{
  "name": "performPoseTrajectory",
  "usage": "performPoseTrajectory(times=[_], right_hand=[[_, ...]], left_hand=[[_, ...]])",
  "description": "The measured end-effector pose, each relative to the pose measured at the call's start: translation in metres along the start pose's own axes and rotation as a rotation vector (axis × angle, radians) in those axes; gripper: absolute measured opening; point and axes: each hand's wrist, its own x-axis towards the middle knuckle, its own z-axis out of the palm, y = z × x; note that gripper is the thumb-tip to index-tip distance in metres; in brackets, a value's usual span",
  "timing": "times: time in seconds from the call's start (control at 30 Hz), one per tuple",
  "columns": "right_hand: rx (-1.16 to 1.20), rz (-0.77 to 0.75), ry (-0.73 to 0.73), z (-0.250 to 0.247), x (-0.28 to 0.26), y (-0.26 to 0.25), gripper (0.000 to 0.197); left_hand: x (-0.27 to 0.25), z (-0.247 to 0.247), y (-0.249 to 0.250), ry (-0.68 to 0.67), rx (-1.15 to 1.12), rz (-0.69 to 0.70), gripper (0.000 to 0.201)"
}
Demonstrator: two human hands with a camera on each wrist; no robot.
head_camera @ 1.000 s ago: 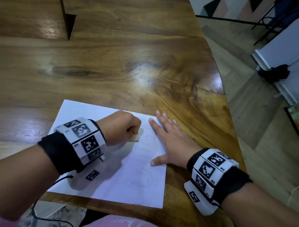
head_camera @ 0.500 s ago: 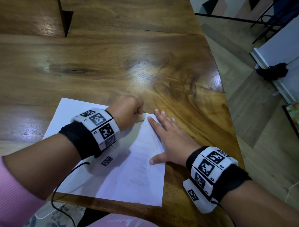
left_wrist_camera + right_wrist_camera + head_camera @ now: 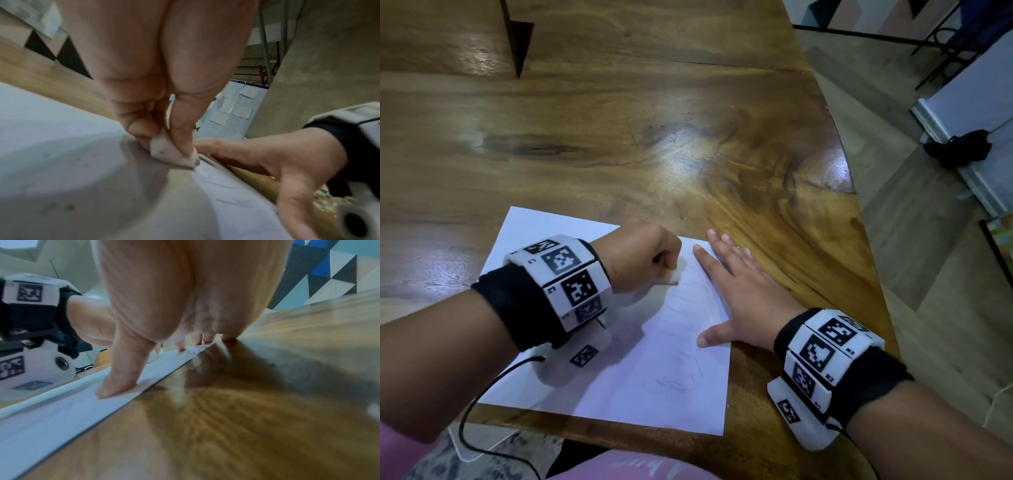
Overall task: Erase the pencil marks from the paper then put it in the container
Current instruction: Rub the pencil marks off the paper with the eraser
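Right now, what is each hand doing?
Left hand: closed, pinching the eraser against the paper.
Right hand: open, pressing flat on the paper's right edge.

Head looks down; wrist views close, perhaps blurred, sharing paper (image 3: 640, 359)

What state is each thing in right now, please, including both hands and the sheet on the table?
Paper: flat on the table, faint pencil marks visible on its right part.
Eraser: pinched in the left hand, its tip pressed on the paper.
Left hand: fingers curled, gripping the eraser.
Right hand: fingers straight, pressing flat on the paper's right edge and the table.
Table: wooden, glossy, bearing the paper.
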Motion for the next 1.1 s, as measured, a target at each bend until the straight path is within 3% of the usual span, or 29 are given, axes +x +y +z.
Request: performPoseTrajectory(times=[0.07, 0.17, 0.23, 0.3, 0.37, 0.47, 0.53, 0.67, 0.73, 0.8, 0.87, 0.9, 1.03, 1.1], right_hand=[[0.0, 0.0, -0.003, 0.0, 0.0, 0.0, 0.122], [-0.009, 0.0, -0.003, 0.0, 0.0, 0.0, 0.122], [-0.01, -0.002, -0.008, -0.001, 0.0, 0.0, 0.122], [-0.008, -0.002, -0.005, 0.0, 0.0, 0.0, 0.123], [-0.01, -0.004, -0.006, 0.0, 0.0, 0.0, 0.123], [-0.008, 0.001, -0.002, 0.0, 0.001, 0.0, 0.123], [-0.008, 0.001, 0.001, 0.0, 0.001, 0.0, 0.124], [0.001, -0.001, 0.001, 0.0, 0.001, 0.001, 0.123], [0.001, -0.001, 0.001, 0.001, 0.001, 0.001, 0.123], [0.001, 0.003, 0.0, 0.001, 0.001, 0.001, 0.124], [-0.005, 0.006, 0.004, 0.001, 0.001, 0.0, 0.124], [-0.01, 0.004, 0.005, 0.001, 0.001, 0.0, 0.124], [0.005, 0.001, 0.011, 0.001, 0.002, 0.001, 0.124], [0.014, 0.003, 0.02, 0.001, 0.001, 0.001, 0.125]], left_hand=[[0.002, 0.0, 0.0, 0.078, -0.021, -0.026, 0.007], [0.008, 0.001, 0.002, 0.23, -0.042, -0.09, 0.008], [0.005, 0.003, 0.003, 0.193, -0.069, -0.097, 0.015], [0.002, 0.002, 0.006, 0.058, -0.041, -0.051, 0.029], [0.006, -0.002, 0.01, 0.001, 0.032, 0.002, 0.027], [0.019, -0.009, 0.012, 0.155, 0.025, 0.0, 0.009], [0.017, -0.005, 0.011, 0.203, 0.01, 0.002, 0.016], [-0.007, 0.014, 0.007, -0.006, 0.064, 0.116, 0.035], [-0.005, 0.013, 0.006, -0.047, 0.064, 0.117, 0.026], [0.008, 0.005, 0.006, 0.084, 0.035, 0.082, 0.008], [0.014, 0.0, 0.009, 0.212, 0.022, 0.058, 0.01], [0.012, 0.001, 0.009, 0.209, 0.017, 0.068, 0.017], [-0.007, 0.016, 0.005, -0.024, 0.062, 0.117, 0.033], [-0.009, 0.019, 0.005, -0.006, 0.098, 0.117, 0.041]])
